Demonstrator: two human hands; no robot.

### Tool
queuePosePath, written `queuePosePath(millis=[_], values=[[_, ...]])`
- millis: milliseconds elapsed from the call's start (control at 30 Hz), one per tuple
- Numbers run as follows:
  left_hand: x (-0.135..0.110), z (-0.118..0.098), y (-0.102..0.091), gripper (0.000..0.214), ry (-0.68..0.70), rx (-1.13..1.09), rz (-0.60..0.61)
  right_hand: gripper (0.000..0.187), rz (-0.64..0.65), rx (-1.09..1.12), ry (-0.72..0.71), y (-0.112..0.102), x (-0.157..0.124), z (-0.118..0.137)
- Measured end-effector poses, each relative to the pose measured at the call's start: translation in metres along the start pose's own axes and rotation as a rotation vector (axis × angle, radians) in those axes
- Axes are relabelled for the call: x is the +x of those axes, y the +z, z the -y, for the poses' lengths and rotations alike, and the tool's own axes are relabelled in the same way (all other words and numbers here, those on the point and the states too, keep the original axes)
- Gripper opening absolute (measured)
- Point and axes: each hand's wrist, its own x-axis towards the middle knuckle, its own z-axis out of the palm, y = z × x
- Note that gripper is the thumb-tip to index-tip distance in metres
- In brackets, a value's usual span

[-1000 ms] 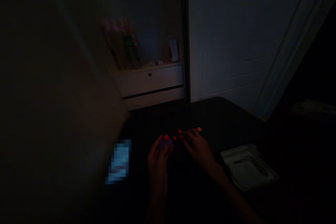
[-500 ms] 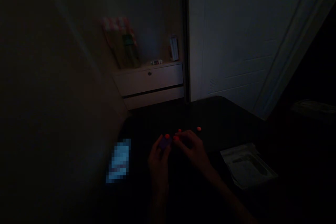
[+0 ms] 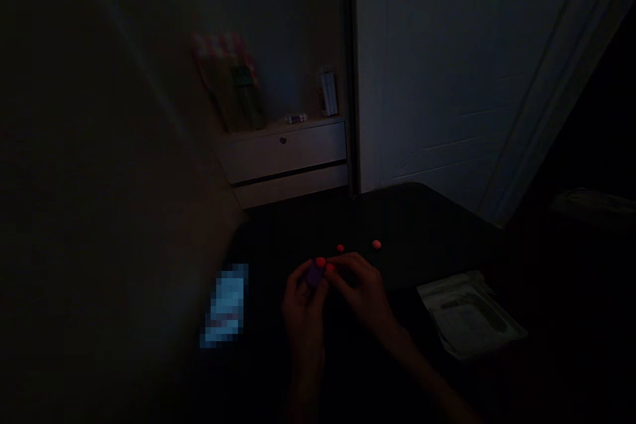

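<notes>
While holding a dull purple, block-like lump (image 3: 314, 275) between the thumb and fingers of the half-curled left hand (image 3: 304, 308), with a round, bright red ball (image 3: 320, 262) at its upper right edge, am pinching a second small red ball (image 3: 330, 268) between the thumb and fingertips of the nearly closed right hand (image 3: 365, 285), just beside the lump. Cannot tell in such dimness whether touching it. Can see, just beyond the right hand on the smooth black worktop (image 3: 422, 225), a tiny red ball (image 3: 340, 248) and, farther right, a larger, paler pinkish-red ball (image 3: 376, 244), well apart from the lump. Can make out a flat, whitish packet (image 3: 460, 334) to the right, a pixelated, bright bluish patch (image 3: 226, 305) to the left, and farther back a pale, two-drawer cabinet (image 3: 308, 152) beside a white panelled door (image 3: 437, 79).
</notes>
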Motion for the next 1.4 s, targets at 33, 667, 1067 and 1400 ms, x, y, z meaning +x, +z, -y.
queuePosePath(millis=[33,667,1067,1400], values=[[0.000,0.000,0.000,0.054,0.001,-0.004,-0.004,0.011,-0.002,-0.002,-0.001,0.000,0.000,0.000],[-0.007,-0.005,0.006,0.048,0.003,-0.071,-0.017,0.020,0.041,-0.111,-0.080,-0.001,-0.004,0.003],[-0.006,-0.011,0.007,0.040,-0.075,-0.152,-0.049,0.032,0.073,-0.080,-0.089,-0.005,-0.006,-0.001],[-0.008,-0.006,0.007,0.045,-0.025,-0.069,-0.023,0.015,0.033,-0.114,-0.090,-0.006,-0.003,0.003]])
